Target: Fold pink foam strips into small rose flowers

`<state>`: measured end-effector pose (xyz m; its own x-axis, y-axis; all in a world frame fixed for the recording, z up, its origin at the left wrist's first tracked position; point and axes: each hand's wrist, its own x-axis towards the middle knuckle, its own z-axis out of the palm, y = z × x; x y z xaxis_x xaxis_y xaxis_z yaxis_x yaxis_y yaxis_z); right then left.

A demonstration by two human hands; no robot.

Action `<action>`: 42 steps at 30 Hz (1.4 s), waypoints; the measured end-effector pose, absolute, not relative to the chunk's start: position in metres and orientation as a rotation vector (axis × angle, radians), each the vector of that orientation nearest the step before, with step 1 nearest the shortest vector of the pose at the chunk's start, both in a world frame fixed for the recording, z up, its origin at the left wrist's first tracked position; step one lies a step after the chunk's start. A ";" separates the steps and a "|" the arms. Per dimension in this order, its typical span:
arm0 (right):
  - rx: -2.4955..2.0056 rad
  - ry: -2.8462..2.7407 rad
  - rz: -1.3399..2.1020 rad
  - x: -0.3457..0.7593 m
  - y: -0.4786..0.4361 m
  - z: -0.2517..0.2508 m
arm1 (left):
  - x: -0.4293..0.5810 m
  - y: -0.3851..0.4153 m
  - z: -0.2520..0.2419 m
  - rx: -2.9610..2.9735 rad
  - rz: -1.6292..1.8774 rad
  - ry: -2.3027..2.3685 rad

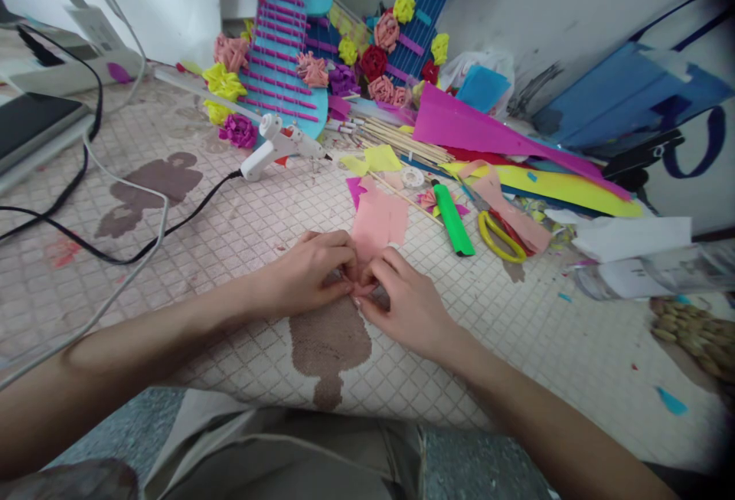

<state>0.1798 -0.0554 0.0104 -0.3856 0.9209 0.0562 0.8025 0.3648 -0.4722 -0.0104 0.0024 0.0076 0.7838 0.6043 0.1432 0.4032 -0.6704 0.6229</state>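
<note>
My left hand (325,270) and my right hand (405,301) meet near the table's front edge. Both pinch a small folded piece of pink paper (363,289) between their fingertips; much of it is hidden by the fingers. Just beyond them lie flat pink paper pieces (379,217). Right of these is a green utility knife (453,220), and farther right yellow-handled scissors (499,238). A pink and magenta paper flower (429,200) sits behind the knife.
A white glue gun (276,146) lies left of centre, its black cord (200,213) running left across the tablecloth. Wooden sticks (402,138) and coloured paper sheets (494,132) lie at the back. Blue constructions with paper roses (281,63) lean on the wall. A clear bottle (660,270) lies right.
</note>
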 end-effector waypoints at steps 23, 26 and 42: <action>-1.556 -2.156 0.549 0.178 -0.053 0.002 | -0.006 0.002 0.003 2.459 0.575 0.854; -1.522 -2.130 0.611 0.182 -0.052 0.002 | -0.006 0.000 0.002 2.475 0.501 0.883; -2.013 -1.812 -0.196 0.344 0.003 0.023 | -0.009 0.007 0.001 2.352 0.641 0.813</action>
<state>0.3439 0.0029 0.0233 0.1391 0.9153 0.3780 0.9749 -0.0595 -0.2147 -0.0089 0.0069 0.0008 0.7010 0.6681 0.2494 0.3981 -0.6568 0.6405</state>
